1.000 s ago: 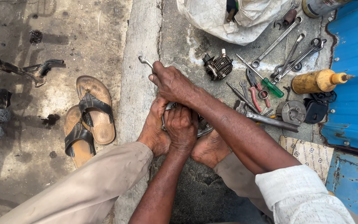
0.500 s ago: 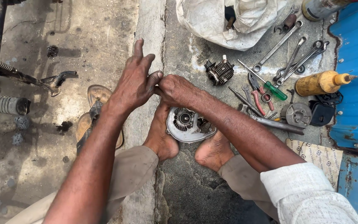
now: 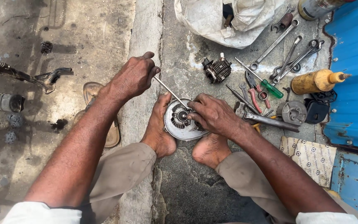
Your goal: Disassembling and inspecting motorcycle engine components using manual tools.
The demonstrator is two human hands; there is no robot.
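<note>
We brace the heavy, rigid, greasy clutch housing (image 3: 181,122) by its rim: right hand (image 3: 214,114) clamped on it, left hand (image 3: 135,76) fisted around a thin metal rod (image 3: 170,92).

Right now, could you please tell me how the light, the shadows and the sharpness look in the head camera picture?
Head view: flat daylight and soft, short shadows; the round grey metal engine cover held between the bare feet is sharp, as are the left hand gripping the thin metal rod and the right hand; mild wide-angle stretching at the edges; no harsh glare.
</note>
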